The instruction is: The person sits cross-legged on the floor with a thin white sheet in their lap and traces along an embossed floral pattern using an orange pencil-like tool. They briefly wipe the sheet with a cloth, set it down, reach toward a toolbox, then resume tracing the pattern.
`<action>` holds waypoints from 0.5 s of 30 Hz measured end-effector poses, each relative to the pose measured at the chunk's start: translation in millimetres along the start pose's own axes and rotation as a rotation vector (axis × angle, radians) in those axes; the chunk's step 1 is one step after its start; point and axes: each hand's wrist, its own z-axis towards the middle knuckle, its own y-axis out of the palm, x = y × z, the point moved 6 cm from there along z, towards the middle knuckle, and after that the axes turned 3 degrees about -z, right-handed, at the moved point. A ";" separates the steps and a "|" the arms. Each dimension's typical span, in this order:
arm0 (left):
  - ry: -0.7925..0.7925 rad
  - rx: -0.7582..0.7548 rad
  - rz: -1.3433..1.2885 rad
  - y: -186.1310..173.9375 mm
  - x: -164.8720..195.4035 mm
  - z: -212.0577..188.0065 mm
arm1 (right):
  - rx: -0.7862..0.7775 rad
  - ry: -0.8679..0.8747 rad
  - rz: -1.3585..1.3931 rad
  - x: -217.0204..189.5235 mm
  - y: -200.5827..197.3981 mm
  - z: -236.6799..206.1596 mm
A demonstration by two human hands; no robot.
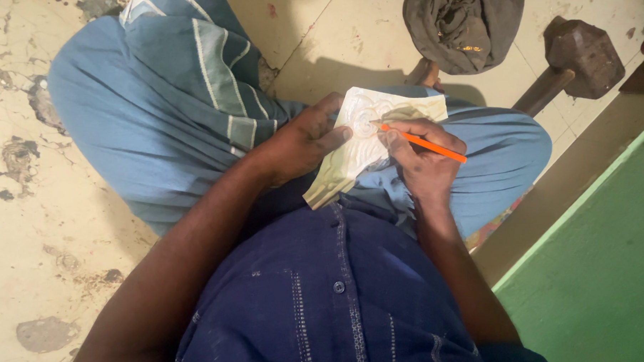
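A pale carved slab point(355, 150) with raised scroll patterns rests on my lap, tilted across my blue-clad legs. My left hand point(302, 141) grips its left edge, thumb pressed on the carved face. My right hand point(419, 152) holds an orange pencil point(427, 145), its tip touching the upper middle of the slab. My fingers cover part of the slab's right side.
I sit cross-legged on a stained, cream tiled floor point(41, 250). A wooden mallet point(579, 61) lies at the upper right, a dark crumpled cloth point(461, 29) beside it. A green wall point(597, 276) and its pale sill run along the right.
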 end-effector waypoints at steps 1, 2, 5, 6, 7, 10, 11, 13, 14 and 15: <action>-0.002 0.000 0.000 -0.1 0.0 0.2 | -0.001 -0.019 -0.003 -0.4 0.0 0.2; -0.005 0.001 -0.002 -0.3 0.2 -0.3 | -0.002 -0.037 -0.007 -0.6 0.6 0.2; -0.007 0.009 -0.004 -0.6 -0.5 0.5 | 0.015 -0.073 -0.036 -0.2 -0.3 0.0; -0.010 0.014 -0.007 -0.9 -0.9 -0.6 | 0.023 -0.078 -0.050 0.0 -0.6 -0.5; -0.020 0.017 0.002 -0.6 -1.7 -0.7 | 0.024 -0.081 -0.048 -0.2 -0.9 -0.6; -0.035 0.020 0.026 -1.6 -2.1 -1.4 | 0.015 -0.077 -0.018 1.5 -1.9 -2.2; -0.034 0.019 0.029 -1.1 -2.3 -1.2 | 0.003 -0.061 0.009 2.6 -1.9 -2.5; -0.016 0.011 0.018 -0.9 -1.0 -0.7 | 0.003 -0.043 0.039 3.3 -2.7 -2.4; -0.002 0.004 0.002 -0.5 -0.5 -1.2 | 0.014 -0.036 0.042 3.4 -3.1 -2.3; 0.010 -0.002 -0.016 0.3 -0.1 -0.9 | 0.025 -0.029 0.044 3.8 -3.9 -1.8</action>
